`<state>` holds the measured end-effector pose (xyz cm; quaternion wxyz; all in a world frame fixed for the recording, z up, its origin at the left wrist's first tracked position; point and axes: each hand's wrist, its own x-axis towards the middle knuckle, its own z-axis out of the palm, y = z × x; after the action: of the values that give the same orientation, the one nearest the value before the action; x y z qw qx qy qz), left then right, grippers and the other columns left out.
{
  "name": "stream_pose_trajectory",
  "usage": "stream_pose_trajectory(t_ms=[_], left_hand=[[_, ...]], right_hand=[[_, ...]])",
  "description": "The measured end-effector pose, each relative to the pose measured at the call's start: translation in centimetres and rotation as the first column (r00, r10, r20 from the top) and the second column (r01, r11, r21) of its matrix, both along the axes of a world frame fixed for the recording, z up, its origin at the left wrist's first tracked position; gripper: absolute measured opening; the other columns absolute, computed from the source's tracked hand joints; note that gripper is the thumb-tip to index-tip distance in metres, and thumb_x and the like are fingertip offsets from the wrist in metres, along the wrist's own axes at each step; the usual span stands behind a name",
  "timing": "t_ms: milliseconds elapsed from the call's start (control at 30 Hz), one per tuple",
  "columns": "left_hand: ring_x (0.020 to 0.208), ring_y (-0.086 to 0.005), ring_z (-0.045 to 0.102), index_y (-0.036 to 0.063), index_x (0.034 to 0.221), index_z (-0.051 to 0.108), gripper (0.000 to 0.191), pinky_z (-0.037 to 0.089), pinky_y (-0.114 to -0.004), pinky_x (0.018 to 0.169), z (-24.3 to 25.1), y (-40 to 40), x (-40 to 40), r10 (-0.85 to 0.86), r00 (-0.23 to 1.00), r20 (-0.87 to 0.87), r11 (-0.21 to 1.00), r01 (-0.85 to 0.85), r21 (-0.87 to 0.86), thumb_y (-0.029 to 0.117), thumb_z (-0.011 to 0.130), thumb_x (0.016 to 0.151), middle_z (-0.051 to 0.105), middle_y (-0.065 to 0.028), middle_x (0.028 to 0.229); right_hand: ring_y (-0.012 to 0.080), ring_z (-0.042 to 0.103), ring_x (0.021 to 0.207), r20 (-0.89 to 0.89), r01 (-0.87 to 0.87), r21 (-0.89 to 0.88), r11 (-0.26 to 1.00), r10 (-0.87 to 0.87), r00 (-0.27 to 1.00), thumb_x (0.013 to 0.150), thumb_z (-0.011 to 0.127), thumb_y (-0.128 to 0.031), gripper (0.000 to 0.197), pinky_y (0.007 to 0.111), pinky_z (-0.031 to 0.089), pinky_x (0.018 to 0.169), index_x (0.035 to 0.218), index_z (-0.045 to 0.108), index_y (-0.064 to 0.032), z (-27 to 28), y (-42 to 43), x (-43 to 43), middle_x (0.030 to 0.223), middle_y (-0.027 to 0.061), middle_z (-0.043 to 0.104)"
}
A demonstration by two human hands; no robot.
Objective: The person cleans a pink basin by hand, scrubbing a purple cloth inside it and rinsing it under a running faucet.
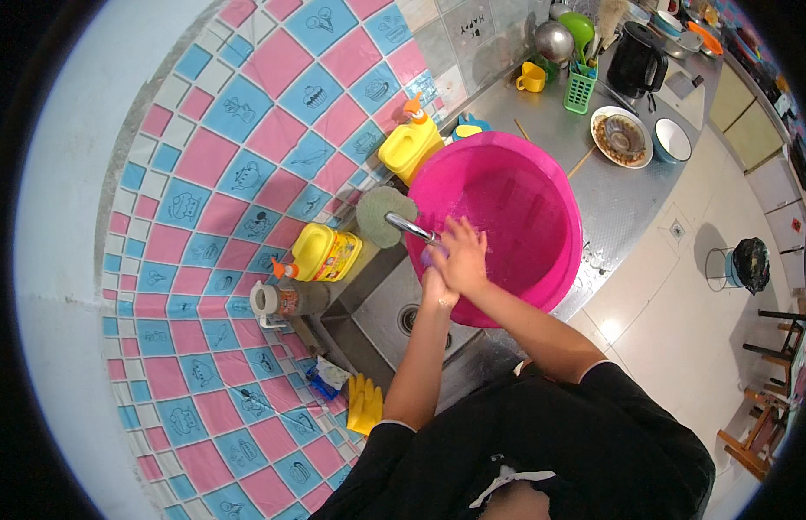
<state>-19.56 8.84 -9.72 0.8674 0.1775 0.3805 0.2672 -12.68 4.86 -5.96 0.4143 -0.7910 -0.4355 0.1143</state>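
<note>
My right hand (464,259) lies across my left hand (436,287), its fingers spread over the near left side of a large pink plastic basin (500,201). The two hands touch just under the end of a chrome faucet (409,227). Between the faucet tip and the hands shows a small purple thing (434,256); whether it is part of the spout or held cannot be told. The fingers of my left hand are mostly hidden. The basin sits partly over the steel sink (377,312), whose drain is visible.
Yellow pump bottles (409,146) (328,253), a green-grey round cloth-like pad (384,214) and a clear jug (292,300) line the tiled wall. Yellow rubber gloves (364,403) hang nearer. Right of the basin are a chopstick (581,162), a plate of food (620,136), a bowl (671,140) and a black kettle (633,62).
</note>
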Motion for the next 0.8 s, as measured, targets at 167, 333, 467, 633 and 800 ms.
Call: stream_pose_trajectory(t_ms=[167,333,467,633,800], left_hand=[[0.099,-0.0215,0.054,0.0059,0.111,0.051,0.034,0.042,-0.038,0.086,1.9,-0.3,1.1,-0.010,0.998,0.061,1.000,0.011,-0.009,0.026,0.036,0.088,0.057,-0.0068,0.106],[0.091,-0.0228,0.052,0.0105,0.093,0.052,0.044,0.039,-0.041,0.087,0.7,1.5,-0.5,0.065,0.994,0.089,0.993,-0.055,-0.104,0.050,0.032,0.086,0.055,-0.0058,0.096],[0.096,-0.0217,0.051,0.0165,0.104,0.049,0.051,0.039,-0.041,0.087,0.5,-1.5,1.0,0.131,0.924,0.359,0.991,-0.114,-0.069,0.059,0.029,0.085,0.052,-0.0039,0.104],[0.095,-0.0207,0.052,0.0168,0.105,0.049,0.055,0.043,-0.038,0.083,0.3,-1.3,1.0,0.029,0.998,0.059,0.999,-0.027,-0.029,0.062,0.028,0.083,0.053,-0.0027,0.103],[0.083,-0.0172,0.056,0.0072,0.098,0.052,0.047,0.046,-0.032,0.073,-1.0,-1.8,1.6,0.177,0.973,-0.152,0.982,-0.163,0.095,0.048,0.030,0.090,0.056,-0.0046,0.089]], right_hand=[[0.0333,0.053,0.101,-0.557,0.136,0.191,0.972,-0.007,0.831,0.078,0.048,-0.015,0.036,0.032,0.041,0.087,0.114,0.050,-0.0063,-4.5,0.9,5.1,0.103,0.0208,0.056],[0.0358,0.027,0.124,-0.144,-0.293,0.194,0.936,0.322,0.936,0.078,0.045,-0.027,0.042,0.050,0.015,0.102,0.114,0.051,-0.0070,-1.1,-3.1,-1.3,0.129,0.0176,0.039],[0.0336,0.041,0.115,0.209,-0.239,0.088,0.967,0.216,0.954,0.078,0.051,-0.036,0.040,0.047,0.029,0.096,0.107,0.057,-0.0075,0.3,-2.9,0.6,0.119,0.0198,0.048],[0.0238,0.056,0.091,-0.576,-0.159,0.159,0.974,0.222,0.786,0.080,0.053,-0.027,0.032,0.034,0.043,0.080,0.102,0.058,-0.0042,-2.5,-1.1,2.0,0.096,0.0159,0.059],[0.0266,0.060,0.060,-0.673,0.177,0.180,0.968,-0.010,0.740,0.074,0.060,-0.022,0.021,0.035,0.044,0.056,0.076,0.062,-0.0011,-4.0,1.0,0.7,0.067,0.0131,0.062]])
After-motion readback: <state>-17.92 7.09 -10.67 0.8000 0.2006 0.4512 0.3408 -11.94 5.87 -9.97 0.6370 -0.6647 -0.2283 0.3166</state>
